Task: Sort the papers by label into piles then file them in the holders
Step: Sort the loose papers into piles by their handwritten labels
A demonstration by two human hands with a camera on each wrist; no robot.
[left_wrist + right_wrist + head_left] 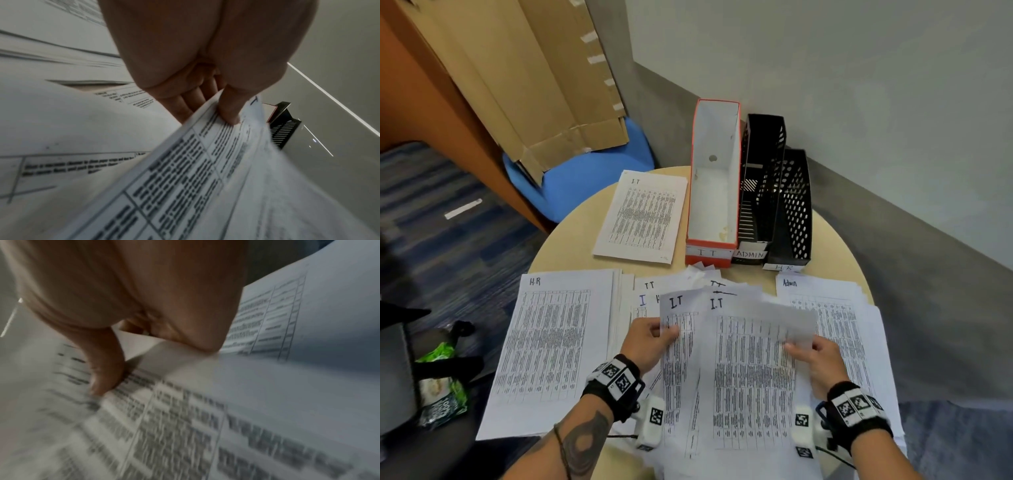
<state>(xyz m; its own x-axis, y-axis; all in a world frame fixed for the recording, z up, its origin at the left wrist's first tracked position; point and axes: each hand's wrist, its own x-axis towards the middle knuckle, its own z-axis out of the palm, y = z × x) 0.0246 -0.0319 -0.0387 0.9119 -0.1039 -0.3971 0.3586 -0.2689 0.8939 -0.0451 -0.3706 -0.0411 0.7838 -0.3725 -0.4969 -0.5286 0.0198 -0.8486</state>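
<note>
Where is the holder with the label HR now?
In the head view, the HR holder stands at the table's far right, rightmost of three, right beside the Admin holder and behind the Admin pile.

Your held sheets (743,370): thin matt white paper, printed in black, limp and curling at the edges. Your round table (571,240): smooth pale wood-look top with a dull sheen. IT holder (714,246): matt card, orange outside, white and lightly stained inside. Two black holders (791,205): hard plastic with a slight gloss, one slotted, one punched with round holes. Your wristbands (616,380): black knitted cloth carrying white printed tags. Leaning sheet (517,85): brown, matt corrugated cardboard. Chair seat (585,178): blue woven cloth.
</note>
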